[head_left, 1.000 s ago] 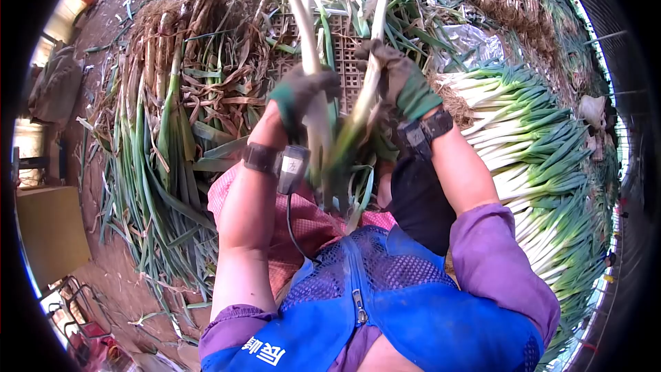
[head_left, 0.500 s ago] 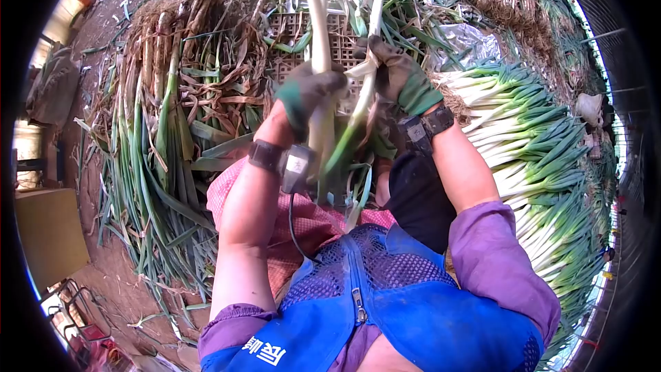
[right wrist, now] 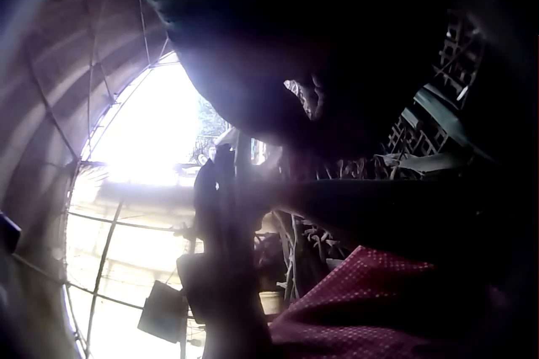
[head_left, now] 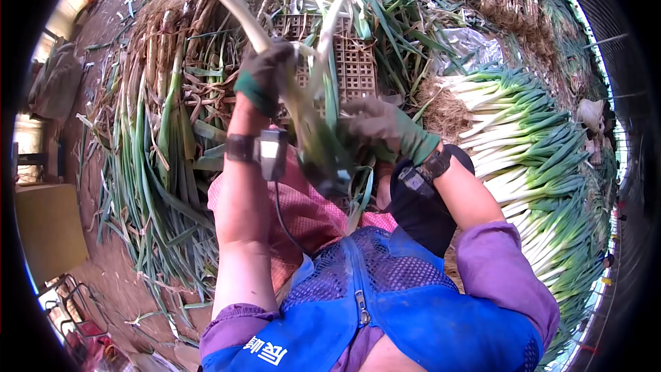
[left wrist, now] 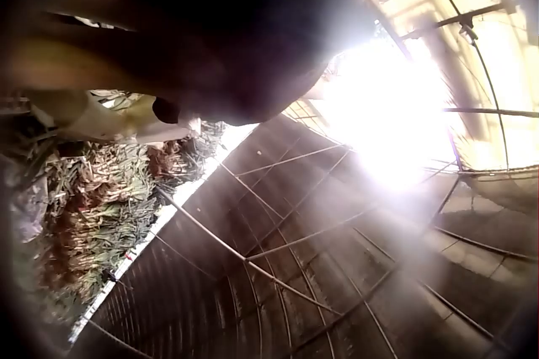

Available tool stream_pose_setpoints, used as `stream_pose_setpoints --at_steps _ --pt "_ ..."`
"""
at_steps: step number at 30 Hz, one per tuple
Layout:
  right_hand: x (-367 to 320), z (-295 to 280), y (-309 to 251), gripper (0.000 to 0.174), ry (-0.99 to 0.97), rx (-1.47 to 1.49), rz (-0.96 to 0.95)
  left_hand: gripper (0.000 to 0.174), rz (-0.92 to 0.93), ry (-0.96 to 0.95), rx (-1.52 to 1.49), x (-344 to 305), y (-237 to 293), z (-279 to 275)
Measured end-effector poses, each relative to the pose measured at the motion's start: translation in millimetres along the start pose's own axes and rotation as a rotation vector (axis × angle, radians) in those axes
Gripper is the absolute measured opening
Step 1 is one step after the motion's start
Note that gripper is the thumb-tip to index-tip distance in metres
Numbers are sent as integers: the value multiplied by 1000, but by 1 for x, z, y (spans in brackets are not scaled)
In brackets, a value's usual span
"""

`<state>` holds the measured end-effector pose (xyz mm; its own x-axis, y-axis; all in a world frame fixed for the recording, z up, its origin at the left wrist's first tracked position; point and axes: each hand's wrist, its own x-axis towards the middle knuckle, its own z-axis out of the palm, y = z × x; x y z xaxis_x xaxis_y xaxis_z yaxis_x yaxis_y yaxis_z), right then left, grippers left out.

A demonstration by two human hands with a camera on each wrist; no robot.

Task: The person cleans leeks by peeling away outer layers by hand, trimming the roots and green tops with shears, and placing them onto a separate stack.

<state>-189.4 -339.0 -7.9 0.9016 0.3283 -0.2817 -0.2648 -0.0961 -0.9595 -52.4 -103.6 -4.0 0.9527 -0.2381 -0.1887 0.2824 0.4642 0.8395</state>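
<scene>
In the head view, my gloved left hand grips a long white-stemmed leek, its root end up and to the left. Below the hand, blurred green leaves hang down over the lap. A second pale stalk slants up to the right beside it, blurred; whether the left hand holds it too is unclear. My gloved right hand is lower and to the right, its fingers stretched left close to the leaves; contact cannot be made out. Both wrist views show the hands as mostly dark shapes.
A slatted crate lies ahead, scattered with leaves. Untrimmed leeks with dry roots are heaped at the left. Clean white-and-green leeks lie in a long row at the right, near a clear plastic sheet.
My left hand has swung left with the leek, which now tilts further left. My right hand has come away from the pale stalk, moved down, and its fingers have straightened.
</scene>
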Motion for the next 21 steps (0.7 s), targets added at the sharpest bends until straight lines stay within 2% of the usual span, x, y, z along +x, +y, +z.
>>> stream_pose_setpoints --at_steps 1,3,5,6,7,8,9,10,11,12,13,15,16,17,18,20,21 --pt "4 4 2 61 36 72 28 13 13 -114 -102 12 0 -11" --pt "12 11 5 65 114 219 75 16 -78 -189 9 6 -3 -9" --pt "29 25 -1 69 265 590 210 20 -249 -164 176 -3 -17 7" --pt "37 20 7 57 128 709 189 20 -284 -248 211 -12 -20 15" --pt "45 15 14 46 -15 824 181 17 -373 -266 370 -19 -19 22" --pt "53 10 21 37 -158 924 188 16 -401 -314 349 -19 -32 23" --pt "56 1 32 28 -237 795 81 16 -428 -362 328 -20 -46 23" --pt "60 -8 41 19 -300 671 -33 18 -377 -302 365 -33 -31 33" --pt "73 -23 78 15 -191 324 -147 19 -360 -261 405 -29 -31 29" --pt "70 -28 80 12 -141 29 -244 21 -343 -222 444 -20 -33 22" --pt "65 -24 66 10 -68 -266 -329 22 -329 -185 483 -18 -27 18" --pt "36 -28 31 6 -43 -754 -470 25 -276 -50 312 -5 -13 -3" --pt "34 -39 36 3 -54 -741 -466 26 -183 4 183 -1 -9 -11" --pt "31 -47 45 7 -15 -726 -528 28 -91 58 54 3 -5 -19" --pt "24 -51 43 9 4 -422 -351 26 -40 85 29 8 -2 -30" --pt "9 -50 24 13 45 -772 -679 20 135 136 77 46 -14 -77" --pt "5 -55 34 13 29 -597 -559 19 206 236 19 45 -5 -85"
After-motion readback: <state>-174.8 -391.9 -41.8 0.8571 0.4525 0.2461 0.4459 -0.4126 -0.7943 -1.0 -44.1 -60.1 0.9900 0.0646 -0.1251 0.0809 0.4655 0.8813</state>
